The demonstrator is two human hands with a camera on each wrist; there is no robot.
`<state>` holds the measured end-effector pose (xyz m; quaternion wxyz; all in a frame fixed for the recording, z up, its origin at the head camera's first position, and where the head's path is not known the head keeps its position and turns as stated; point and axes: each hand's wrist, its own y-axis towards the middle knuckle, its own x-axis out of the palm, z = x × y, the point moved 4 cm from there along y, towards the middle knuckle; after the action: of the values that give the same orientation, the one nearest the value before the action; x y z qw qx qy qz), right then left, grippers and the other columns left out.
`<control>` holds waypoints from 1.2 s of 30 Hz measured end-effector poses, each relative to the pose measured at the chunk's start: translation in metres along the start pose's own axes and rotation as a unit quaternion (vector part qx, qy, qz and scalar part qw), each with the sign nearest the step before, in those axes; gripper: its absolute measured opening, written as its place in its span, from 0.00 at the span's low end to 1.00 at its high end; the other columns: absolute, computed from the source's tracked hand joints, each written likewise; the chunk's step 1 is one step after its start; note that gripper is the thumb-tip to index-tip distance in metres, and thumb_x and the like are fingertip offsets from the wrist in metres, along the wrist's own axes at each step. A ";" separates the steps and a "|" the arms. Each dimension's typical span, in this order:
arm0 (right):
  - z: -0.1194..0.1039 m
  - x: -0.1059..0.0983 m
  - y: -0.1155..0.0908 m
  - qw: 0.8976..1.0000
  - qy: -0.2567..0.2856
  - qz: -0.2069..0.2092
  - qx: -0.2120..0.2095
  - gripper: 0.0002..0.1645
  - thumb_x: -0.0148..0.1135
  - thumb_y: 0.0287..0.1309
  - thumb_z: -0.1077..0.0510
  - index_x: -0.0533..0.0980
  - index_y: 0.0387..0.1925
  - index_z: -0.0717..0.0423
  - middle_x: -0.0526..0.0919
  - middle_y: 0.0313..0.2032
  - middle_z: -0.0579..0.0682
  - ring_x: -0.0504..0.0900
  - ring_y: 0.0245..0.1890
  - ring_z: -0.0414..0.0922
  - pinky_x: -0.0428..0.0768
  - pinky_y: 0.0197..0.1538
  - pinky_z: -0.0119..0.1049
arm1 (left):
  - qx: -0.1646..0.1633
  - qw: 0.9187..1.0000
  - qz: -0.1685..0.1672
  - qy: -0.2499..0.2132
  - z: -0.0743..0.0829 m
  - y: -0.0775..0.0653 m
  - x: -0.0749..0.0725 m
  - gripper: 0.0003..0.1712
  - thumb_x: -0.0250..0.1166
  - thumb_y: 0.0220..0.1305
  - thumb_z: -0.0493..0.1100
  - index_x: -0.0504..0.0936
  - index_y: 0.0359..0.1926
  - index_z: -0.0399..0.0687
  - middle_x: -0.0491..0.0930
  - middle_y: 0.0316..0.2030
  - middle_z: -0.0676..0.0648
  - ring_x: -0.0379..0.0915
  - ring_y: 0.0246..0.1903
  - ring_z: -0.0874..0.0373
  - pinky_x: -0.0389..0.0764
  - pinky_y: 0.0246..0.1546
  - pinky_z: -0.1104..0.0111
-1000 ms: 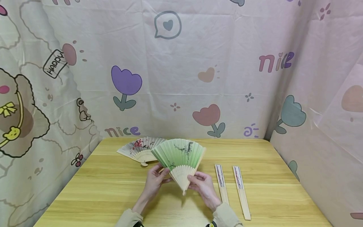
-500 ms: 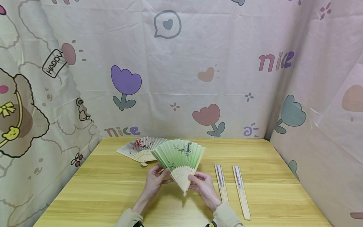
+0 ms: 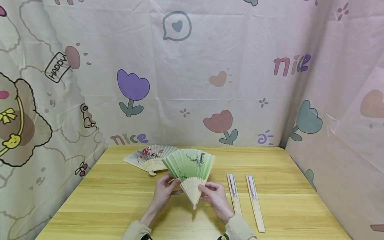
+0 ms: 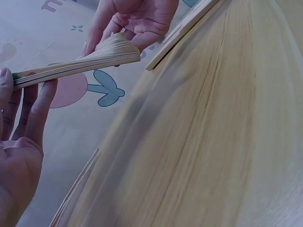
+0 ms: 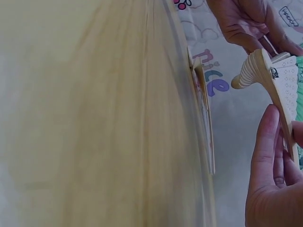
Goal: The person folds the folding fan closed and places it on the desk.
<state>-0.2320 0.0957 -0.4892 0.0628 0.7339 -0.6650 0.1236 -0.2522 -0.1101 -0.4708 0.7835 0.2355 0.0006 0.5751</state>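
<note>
A green folding fan (image 3: 192,163) with a dark branch print is spread in front of the person, its pale rib end pointing down. The left hand (image 3: 164,190) pinches its left edge, thumb in front and fingers behind. On the opposite edge, the right hand (image 3: 215,197) grips the ribs between thumb and fingers. From the left wrist, the fan's stacked ribs (image 4: 99,61) appear edge-on, held above the table. In the right wrist view the rounded rib ends (image 5: 253,71) jut out between both hands. A white fan (image 3: 153,158) with red blossoms lies spread behind, partly covered by the green one.
Two folded fans lie to the right on the wooden table (image 3: 285,213): one (image 3: 234,191) close by the right forearm, its lower end hidden by the sleeve, and another (image 3: 255,203) farther right. A printed cloth (image 3: 186,83) hangs behind the table and along both sides.
The green fan has tilted slightly; its top edge sits a little lower and its pointed end has dropped a touch. Both hands keep their hold almost in place. The other fans lie still.
</note>
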 end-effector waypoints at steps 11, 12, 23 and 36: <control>-0.002 0.001 -0.002 1.000 -0.005 0.003 0.002 0.21 0.68 0.60 0.63 0.76 0.50 0.77 0.89 0.32 0.48 0.87 0.30 0.40 0.93 0.42 0.35 | -0.002 1.000 0.002 0.006 0.000 0.000 0.000 0.14 0.59 0.70 0.30 0.84 0.48 0.50 0.85 0.43 0.56 0.87 0.42 0.61 0.91 0.41 0.59; -0.002 0.001 -0.002 1.000 -0.006 0.000 0.001 0.22 0.68 0.60 0.63 0.76 0.50 0.77 0.89 0.33 0.50 0.87 0.30 0.41 0.93 0.42 0.36 | -0.002 1.000 0.001 0.007 0.000 -0.001 0.000 0.14 0.58 0.70 0.30 0.84 0.48 0.50 0.85 0.43 0.56 0.87 0.42 0.61 0.91 0.41 0.59; -0.002 0.001 -0.002 1.000 -0.013 -0.015 -0.007 0.23 0.69 0.58 0.64 0.75 0.50 0.79 0.90 0.36 0.57 0.89 0.30 0.42 0.93 0.44 0.39 | -0.006 1.000 0.001 0.010 0.000 -0.001 0.001 0.13 0.58 0.70 0.29 0.83 0.51 0.43 0.85 0.43 0.56 0.87 0.42 0.61 0.92 0.41 0.59; -0.002 0.001 -0.001 1.000 -0.026 -0.007 -0.005 0.23 0.67 0.59 0.65 0.75 0.50 0.81 0.90 0.36 0.60 0.88 0.29 0.41 0.93 0.42 0.37 | -0.010 1.000 -0.001 0.025 -0.002 -0.001 0.001 0.13 0.58 0.70 0.30 0.80 0.53 0.35 0.84 0.44 0.57 0.86 0.41 0.61 0.92 0.41 0.59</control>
<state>-0.2308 0.0958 -0.4870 0.0500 0.7411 -0.6619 0.1005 -0.2516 -0.1089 -0.4729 0.7863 0.2131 0.0145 0.5798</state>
